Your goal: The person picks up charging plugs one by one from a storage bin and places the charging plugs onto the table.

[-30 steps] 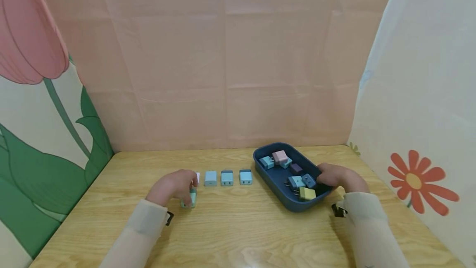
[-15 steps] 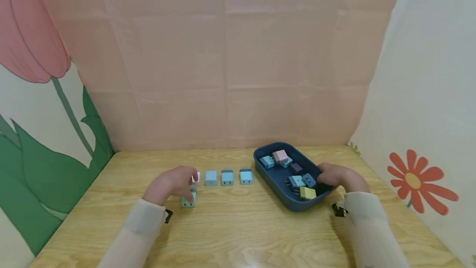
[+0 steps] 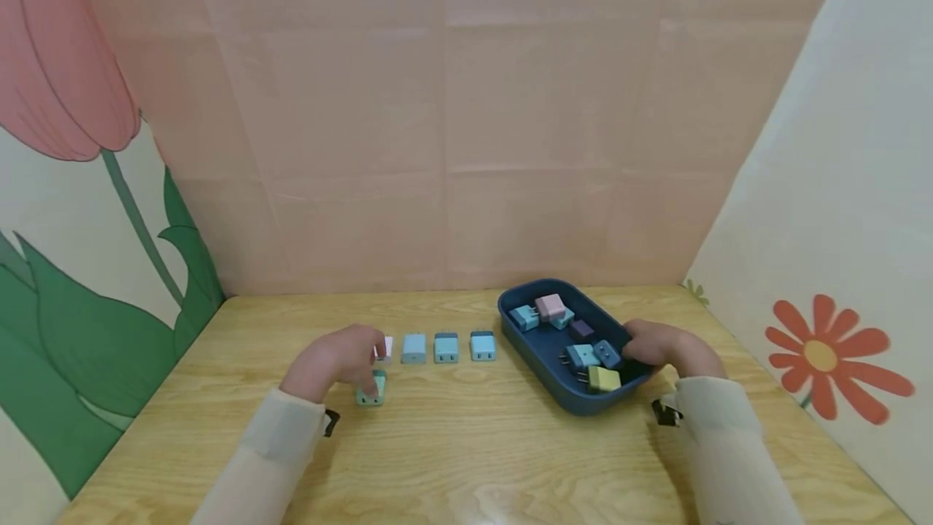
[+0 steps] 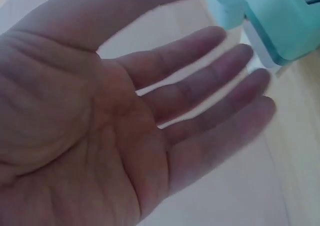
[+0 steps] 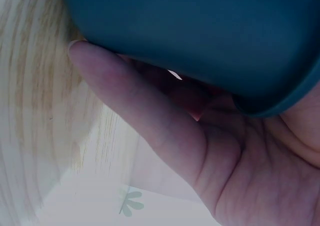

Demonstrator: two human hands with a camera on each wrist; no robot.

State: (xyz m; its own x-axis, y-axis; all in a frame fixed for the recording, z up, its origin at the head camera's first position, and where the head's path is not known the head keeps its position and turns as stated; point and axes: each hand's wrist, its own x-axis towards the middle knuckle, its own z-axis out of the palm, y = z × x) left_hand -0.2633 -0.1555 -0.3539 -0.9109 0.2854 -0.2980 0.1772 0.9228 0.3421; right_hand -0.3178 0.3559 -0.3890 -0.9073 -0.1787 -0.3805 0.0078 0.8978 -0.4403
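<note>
A mint-green charger plug (image 3: 370, 392) lies on the table at left, in front of a row of other plugs. My left hand (image 3: 335, 361) is over it, thumb at the plug; whether they touch is hard to tell. In the left wrist view the fingers (image 4: 210, 81) of that hand are extended and slightly spread, and the green plug (image 4: 287, 18) shows beyond them. My right hand (image 3: 659, 344) grips the right side of a dark blue bin (image 3: 539, 375). The right wrist view has its thumb (image 5: 130, 96) along the outer wall of the bin (image 5: 190, 31).
A white plug (image 3: 387, 348), partly behind the left hand, begins the row. Beside it stand a light blue plug (image 3: 414, 349) and two blue plugs with dark tops (image 3: 446, 348). Several plugs fill the bin, among them a yellow one (image 3: 603, 380) and a pink one (image 3: 550, 307).
My left hand has eased slightly left and its thumb has lifted off a little, so more of the green and white plugs shows. The right hand and bin stay put.
</note>
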